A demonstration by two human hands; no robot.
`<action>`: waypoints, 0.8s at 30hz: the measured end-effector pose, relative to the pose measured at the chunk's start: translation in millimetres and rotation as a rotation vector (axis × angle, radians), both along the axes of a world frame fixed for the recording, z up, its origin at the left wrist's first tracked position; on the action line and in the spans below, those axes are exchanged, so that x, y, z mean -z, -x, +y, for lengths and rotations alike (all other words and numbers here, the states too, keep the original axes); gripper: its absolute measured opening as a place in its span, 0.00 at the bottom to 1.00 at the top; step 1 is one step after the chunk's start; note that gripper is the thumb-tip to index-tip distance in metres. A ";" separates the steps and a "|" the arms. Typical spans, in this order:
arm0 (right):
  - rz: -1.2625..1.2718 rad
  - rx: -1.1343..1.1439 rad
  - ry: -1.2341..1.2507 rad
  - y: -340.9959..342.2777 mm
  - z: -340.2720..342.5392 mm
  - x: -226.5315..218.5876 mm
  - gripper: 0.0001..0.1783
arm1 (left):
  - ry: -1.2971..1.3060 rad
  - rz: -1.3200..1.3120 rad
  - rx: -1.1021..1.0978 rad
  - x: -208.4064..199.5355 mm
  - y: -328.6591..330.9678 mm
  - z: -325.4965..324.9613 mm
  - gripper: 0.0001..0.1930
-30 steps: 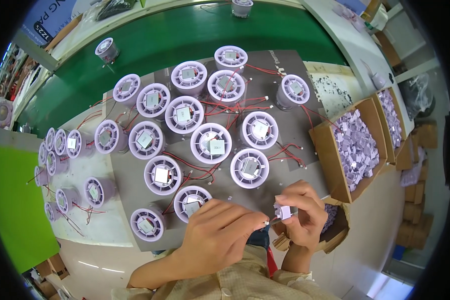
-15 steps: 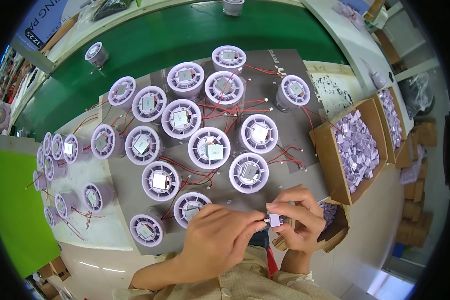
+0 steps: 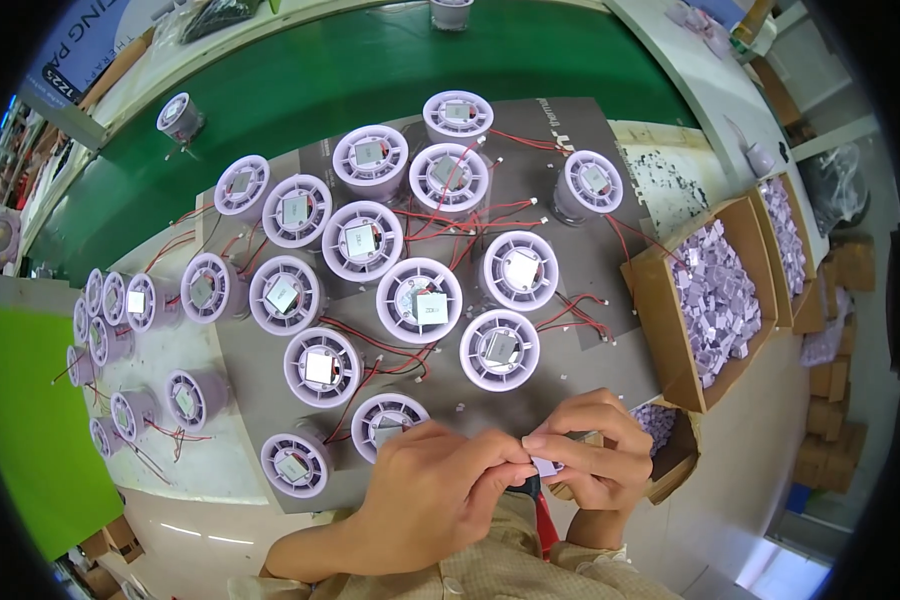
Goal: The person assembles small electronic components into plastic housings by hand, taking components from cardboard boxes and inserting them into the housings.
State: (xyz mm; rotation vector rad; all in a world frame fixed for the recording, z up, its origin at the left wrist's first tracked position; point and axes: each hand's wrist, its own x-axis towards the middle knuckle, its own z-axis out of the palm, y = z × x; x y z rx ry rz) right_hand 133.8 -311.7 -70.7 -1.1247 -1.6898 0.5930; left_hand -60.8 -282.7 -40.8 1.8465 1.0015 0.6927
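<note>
In front of my body, low in the picture, my two hands meet. My right hand (image 3: 598, 455) pinches a small lavender square piece (image 3: 546, 467) between thumb and fingers. My left hand (image 3: 435, 485) is closed in a pinch at the left edge of that piece; what its fingertips hold is hidden. Just beyond the left hand stands a lavender round cup-shaped housing (image 3: 385, 418), partly covered by it. More such housings (image 3: 500, 350) stand on the grey board, each with ribs and a square silvery plate on top.
Red wires with white connectors (image 3: 585, 315) trail between the housings. To the right, a cardboard box (image 3: 685, 365) holds many small lavender pieces, with another box (image 3: 682, 465) below it. A green conveyor belt (image 3: 320, 85) runs behind the grey board (image 3: 610, 370).
Both hands have dropped slightly and drawn closer together. The square piece has turned and is more covered by fingers. On the belt, the housings have shifted left.
</note>
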 end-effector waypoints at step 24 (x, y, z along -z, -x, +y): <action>-0.450 0.176 0.214 -2.7 -23.3 -16.1 0.19 | -0.494 0.765 0.160 -20.3 34.3 3.6 0.23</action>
